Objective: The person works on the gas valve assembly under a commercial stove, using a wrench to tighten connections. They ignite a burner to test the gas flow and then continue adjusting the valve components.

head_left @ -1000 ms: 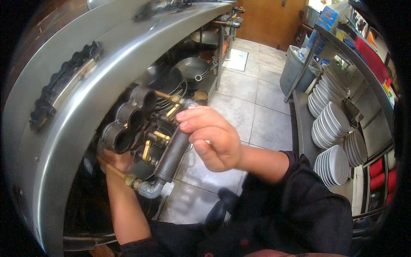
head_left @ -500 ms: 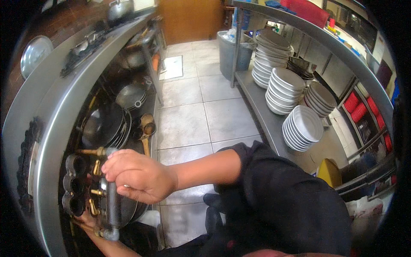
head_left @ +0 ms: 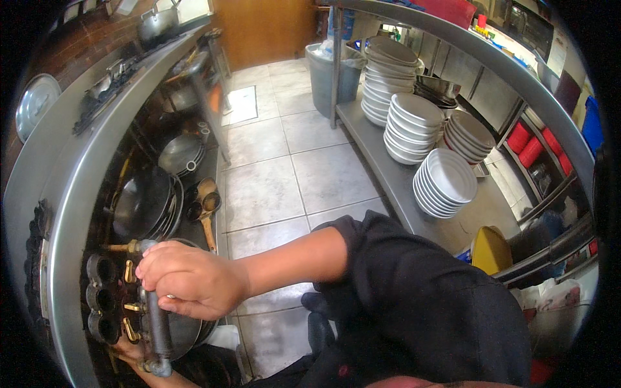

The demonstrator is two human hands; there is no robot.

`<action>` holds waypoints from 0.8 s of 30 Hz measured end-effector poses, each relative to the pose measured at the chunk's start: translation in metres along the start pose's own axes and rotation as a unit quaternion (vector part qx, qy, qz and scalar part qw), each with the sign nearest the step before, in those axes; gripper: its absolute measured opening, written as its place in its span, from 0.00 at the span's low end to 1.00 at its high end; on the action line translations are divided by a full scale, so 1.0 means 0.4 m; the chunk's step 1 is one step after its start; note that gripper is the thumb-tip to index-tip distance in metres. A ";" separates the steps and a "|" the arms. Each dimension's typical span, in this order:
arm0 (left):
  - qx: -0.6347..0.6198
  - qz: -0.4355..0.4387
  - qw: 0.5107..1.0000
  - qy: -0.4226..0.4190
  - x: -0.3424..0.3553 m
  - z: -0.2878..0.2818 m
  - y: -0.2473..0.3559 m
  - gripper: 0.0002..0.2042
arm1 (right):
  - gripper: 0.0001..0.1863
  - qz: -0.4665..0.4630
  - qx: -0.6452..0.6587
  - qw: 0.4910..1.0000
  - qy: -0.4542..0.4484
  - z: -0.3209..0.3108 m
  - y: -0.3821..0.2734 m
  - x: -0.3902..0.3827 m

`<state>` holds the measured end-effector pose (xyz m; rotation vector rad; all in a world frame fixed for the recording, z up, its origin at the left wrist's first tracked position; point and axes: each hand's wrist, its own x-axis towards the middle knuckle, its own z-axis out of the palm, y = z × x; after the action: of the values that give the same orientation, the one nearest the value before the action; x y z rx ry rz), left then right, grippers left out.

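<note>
My right hand (head_left: 194, 279) is closed over the upper part of a dark metal pipe (head_left: 159, 330) along the stove's front. Its fingertips are beside a brass valve lever (head_left: 129, 271); two more brass levers lie below it. Lower down, my left hand (head_left: 131, 349) reaches in behind the pipe, near the lowest lever, and its fingers are hidden. Round dark metal rings (head_left: 102, 297) sit in a row left of the levers.
Woks (head_left: 143, 205) and ladles (head_left: 206, 200) lie on the shelf under the steel stove (head_left: 71, 213). Across the tiled aisle (head_left: 265, 181), stacked white bowls (head_left: 445, 184) stand on a low steel shelf. A grey bin (head_left: 333, 77) stands farther back.
The whole scene has shifted slightly left in view, as my head moved. My right hand keeps its place on the pipe, and my left stays behind it.
</note>
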<state>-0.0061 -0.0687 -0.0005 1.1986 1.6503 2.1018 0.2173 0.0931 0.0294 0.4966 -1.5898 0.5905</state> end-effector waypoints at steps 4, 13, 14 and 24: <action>0.012 -0.002 1.000 0.007 0.003 -0.002 0.010 0.13 | 0.04 0.002 -0.001 1.000 -0.015 -0.002 -0.008 0.012; 0.037 -0.017 0.999 0.033 -0.002 -0.014 0.013 0.13 | 0.04 0.032 0.002 0.999 -0.023 -0.003 -0.022 0.018; 0.037 -0.019 0.999 0.033 0.000 -0.009 0.012 0.13 | 0.03 0.034 0.016 0.999 -0.018 -0.002 -0.023 0.020; 0.052 -0.020 0.997 0.047 0.007 -0.002 0.002 0.12 | 0.03 0.048 0.012 0.998 -0.034 -0.010 -0.033 0.018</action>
<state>-0.0083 -0.0680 0.0015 1.1013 1.8287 2.1025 0.2278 0.0856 0.0377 0.4652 -1.6806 0.6713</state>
